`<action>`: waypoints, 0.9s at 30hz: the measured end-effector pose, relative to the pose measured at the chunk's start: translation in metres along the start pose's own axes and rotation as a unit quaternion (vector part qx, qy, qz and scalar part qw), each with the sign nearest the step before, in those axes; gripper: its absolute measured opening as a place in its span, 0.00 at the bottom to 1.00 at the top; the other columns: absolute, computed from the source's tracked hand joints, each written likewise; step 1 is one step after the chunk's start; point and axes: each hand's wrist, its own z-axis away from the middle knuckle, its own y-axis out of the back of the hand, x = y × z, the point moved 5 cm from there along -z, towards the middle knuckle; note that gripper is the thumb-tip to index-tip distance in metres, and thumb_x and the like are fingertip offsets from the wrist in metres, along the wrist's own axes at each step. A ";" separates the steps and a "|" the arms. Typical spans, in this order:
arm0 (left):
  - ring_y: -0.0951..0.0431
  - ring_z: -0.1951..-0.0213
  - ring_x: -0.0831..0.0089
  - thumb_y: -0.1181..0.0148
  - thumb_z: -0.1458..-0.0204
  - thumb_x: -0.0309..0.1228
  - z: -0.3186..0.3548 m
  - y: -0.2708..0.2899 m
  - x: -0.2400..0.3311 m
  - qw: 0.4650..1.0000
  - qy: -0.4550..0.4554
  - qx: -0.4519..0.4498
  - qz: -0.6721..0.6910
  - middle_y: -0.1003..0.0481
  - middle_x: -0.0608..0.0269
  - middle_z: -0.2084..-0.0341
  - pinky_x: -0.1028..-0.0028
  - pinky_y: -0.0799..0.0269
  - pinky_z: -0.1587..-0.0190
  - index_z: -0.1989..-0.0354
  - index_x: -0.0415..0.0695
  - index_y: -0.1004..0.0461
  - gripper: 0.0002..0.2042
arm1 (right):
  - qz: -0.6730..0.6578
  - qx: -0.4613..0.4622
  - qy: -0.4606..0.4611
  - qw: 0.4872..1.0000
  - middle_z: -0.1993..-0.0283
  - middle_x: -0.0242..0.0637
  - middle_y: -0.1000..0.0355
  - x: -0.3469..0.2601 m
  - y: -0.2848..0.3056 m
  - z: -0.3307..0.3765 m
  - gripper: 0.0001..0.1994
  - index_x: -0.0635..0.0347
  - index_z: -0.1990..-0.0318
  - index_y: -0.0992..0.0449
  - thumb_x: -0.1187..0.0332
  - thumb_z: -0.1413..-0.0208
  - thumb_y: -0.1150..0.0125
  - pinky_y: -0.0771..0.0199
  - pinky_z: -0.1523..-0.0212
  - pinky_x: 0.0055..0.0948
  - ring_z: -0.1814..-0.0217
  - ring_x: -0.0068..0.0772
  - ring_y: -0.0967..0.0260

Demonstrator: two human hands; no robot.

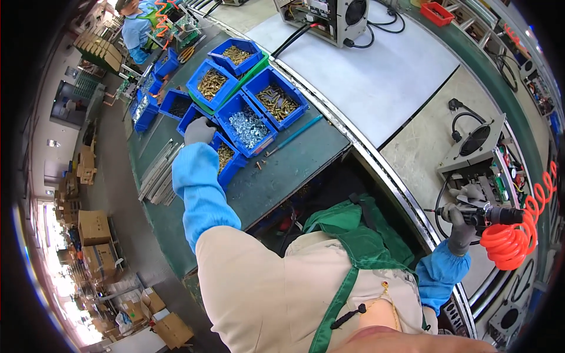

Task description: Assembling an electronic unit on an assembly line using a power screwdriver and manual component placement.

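My left hand, in a grey glove and blue sleeve, reaches into one of the small blue bins; its fingers are mostly hidden, so I cannot tell whether they grip anything. Just right of it stands a blue bin of silvery washers or nuts. Brass-coloured screws fill the bin nearest me. My right hand, also gloved in grey, is wrapped round a dark power screwdriver with a coiled orange-red hose. Beside that tool is an opened metal unit with a black fan and a green circuit board.
More blue bins hold brass screws. Metal strips lie left of my left arm, and a teal rod lies by the bins. A metal rail edges the line. Another opened unit stands farther along; a co-worker is at far left.
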 end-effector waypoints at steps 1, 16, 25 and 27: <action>0.21 0.57 0.60 0.39 0.55 0.36 -0.008 -0.003 -0.005 0.998 0.040 -0.058 -0.003 0.21 0.55 0.62 0.65 0.28 0.53 0.58 0.46 0.22 0.15 | -0.031 0.010 -0.009 0.999 0.65 0.37 0.37 0.000 -0.002 0.000 0.25 0.62 0.49 0.35 0.81 0.60 0.44 0.30 0.72 0.20 0.66 0.25 0.33; 0.23 0.62 0.58 0.39 0.50 0.30 0.091 0.017 0.140 0.923 -0.236 0.174 0.250 0.24 0.55 0.66 0.66 0.27 0.58 0.63 0.45 0.24 0.07 | -0.004 0.030 -0.042 0.999 0.77 0.31 0.32 -0.001 -0.006 -0.007 0.21 0.68 0.54 0.34 0.82 0.62 0.46 0.26 0.51 0.40 0.74 0.25 0.31; 0.26 0.64 0.58 0.37 0.53 0.31 0.109 -0.067 0.208 0.909 -0.355 0.054 0.210 0.28 0.58 0.68 0.64 0.28 0.62 0.62 0.47 0.23 0.10 | -0.055 -0.037 -0.079 0.995 0.71 0.31 0.31 0.020 0.007 0.004 0.24 0.66 0.51 0.34 0.82 0.63 0.44 0.27 0.50 0.41 0.65 0.27 0.30; 0.26 0.67 0.62 0.38 0.51 0.30 0.106 -0.054 0.206 0.907 -0.335 0.058 0.248 0.28 0.60 0.70 0.67 0.28 0.64 0.61 0.46 0.23 0.09 | -0.055 0.000 -0.081 0.995 0.70 0.31 0.30 0.018 0.012 0.009 0.22 0.66 0.54 0.32 0.83 0.62 0.43 0.26 0.55 0.37 0.65 0.27 0.29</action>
